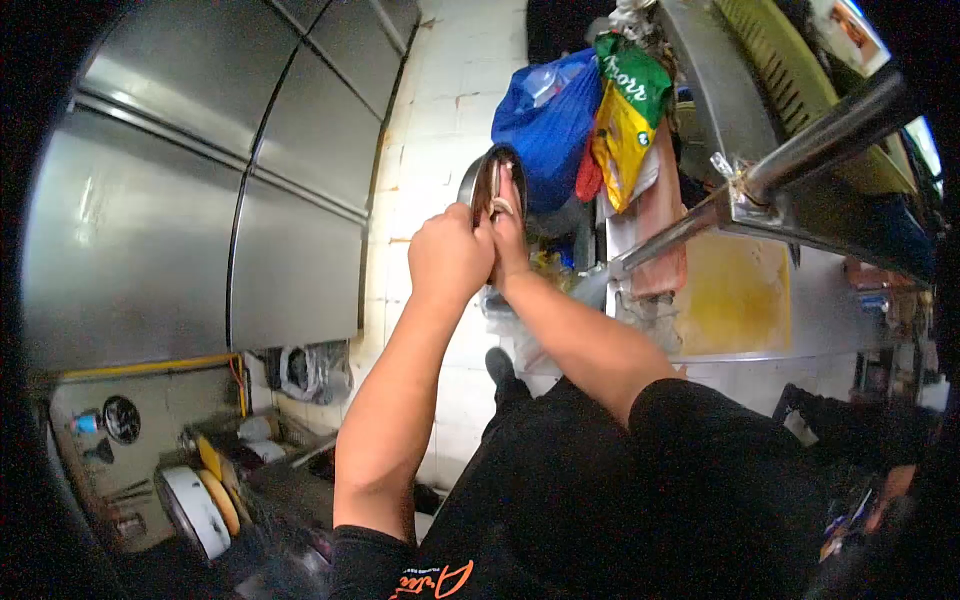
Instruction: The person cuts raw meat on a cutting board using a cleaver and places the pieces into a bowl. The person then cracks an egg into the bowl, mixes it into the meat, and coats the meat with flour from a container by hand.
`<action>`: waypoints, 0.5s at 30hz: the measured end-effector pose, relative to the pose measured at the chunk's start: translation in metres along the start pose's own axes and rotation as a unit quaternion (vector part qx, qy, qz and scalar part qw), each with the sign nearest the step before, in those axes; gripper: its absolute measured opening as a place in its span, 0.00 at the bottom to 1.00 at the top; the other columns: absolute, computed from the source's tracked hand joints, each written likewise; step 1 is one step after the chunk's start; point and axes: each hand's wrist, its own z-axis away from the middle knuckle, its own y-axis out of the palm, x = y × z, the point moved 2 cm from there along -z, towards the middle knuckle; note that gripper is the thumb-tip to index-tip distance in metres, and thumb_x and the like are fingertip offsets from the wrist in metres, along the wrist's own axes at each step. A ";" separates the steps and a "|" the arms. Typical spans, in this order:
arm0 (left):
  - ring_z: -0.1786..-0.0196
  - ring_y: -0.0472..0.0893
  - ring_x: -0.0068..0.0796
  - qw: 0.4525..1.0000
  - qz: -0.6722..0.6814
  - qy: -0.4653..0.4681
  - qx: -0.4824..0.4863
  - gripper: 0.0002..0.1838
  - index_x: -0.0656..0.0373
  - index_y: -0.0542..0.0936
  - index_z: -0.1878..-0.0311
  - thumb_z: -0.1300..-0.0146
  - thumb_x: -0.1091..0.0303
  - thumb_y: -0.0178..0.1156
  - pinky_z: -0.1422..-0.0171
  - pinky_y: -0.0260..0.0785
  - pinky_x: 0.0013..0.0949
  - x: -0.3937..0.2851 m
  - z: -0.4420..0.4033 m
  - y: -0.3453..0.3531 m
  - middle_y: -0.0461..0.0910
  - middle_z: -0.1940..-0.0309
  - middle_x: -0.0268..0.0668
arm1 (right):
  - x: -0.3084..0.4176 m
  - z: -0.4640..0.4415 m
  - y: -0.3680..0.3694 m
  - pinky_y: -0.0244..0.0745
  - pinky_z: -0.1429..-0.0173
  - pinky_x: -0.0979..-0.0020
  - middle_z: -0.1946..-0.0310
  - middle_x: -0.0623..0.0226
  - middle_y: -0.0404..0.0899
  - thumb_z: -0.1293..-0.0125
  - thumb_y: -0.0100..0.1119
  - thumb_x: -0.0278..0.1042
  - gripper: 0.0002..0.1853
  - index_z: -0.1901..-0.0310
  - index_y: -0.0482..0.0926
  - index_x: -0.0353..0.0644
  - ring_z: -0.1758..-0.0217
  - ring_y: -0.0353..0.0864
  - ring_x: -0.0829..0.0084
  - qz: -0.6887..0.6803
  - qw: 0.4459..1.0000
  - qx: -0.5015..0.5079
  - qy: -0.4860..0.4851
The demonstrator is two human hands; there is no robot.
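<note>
A round dark metal pan or bowl [469,188] is tilted almost on edge ahead of me, over the pale tiled floor. My left hand [450,255] is closed round its near left rim. My right hand [509,225] lies against the inner side, with fingers pointing up along it, and appears to grip it there. A small pale curved thing [501,206] shows at the right fingers; I cannot make out what it is. Both hands are close together, and the pan's far side is partly hidden.
Steel cabinet doors [140,220] line the left side. On the right hang a blue plastic bag [545,115] and a green and yellow packet [632,125], beside a metal-framed rack [810,140] and a yellow board [735,295]. A white pot [195,510] stands at lower left.
</note>
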 end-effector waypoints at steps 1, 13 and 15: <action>0.67 0.81 0.63 1.000 0.009 0.014 -0.007 0.14 0.67 0.79 0.70 0.43 0.62 0.58 0.57 0.74 0.57 0.003 -0.004 -0.005 0.81 0.73 0.60 | 0.006 -0.007 0.001 0.49 0.21 0.59 0.26 0.47 0.58 0.37 0.62 0.35 0.39 0.26 0.59 0.36 0.24 0.56 0.49 -0.036 0.999 -0.007 -0.011; 0.70 0.78 0.26 0.794 0.556 -0.231 0.088 0.05 0.62 0.75 0.62 0.39 0.72 0.55 0.73 0.70 0.33 0.163 0.054 0.040 0.79 0.69 0.38 | 0.083 0.030 0.029 0.44 0.22 0.41 0.30 0.44 0.64 0.33 0.53 0.56 0.32 0.29 0.68 0.55 0.23 0.53 0.43 0.436 0.865 0.247 0.005; 0.62 0.82 0.33 0.720 0.649 -0.226 0.099 0.13 0.64 0.75 0.50 0.36 0.72 0.55 0.64 0.75 0.37 0.195 0.085 0.078 0.80 0.57 0.43 | 0.092 0.031 0.030 0.48 0.24 0.41 0.32 0.47 0.67 0.34 0.55 0.55 0.27 0.37 0.76 0.52 0.25 0.58 0.45 0.466 0.853 0.232 -0.032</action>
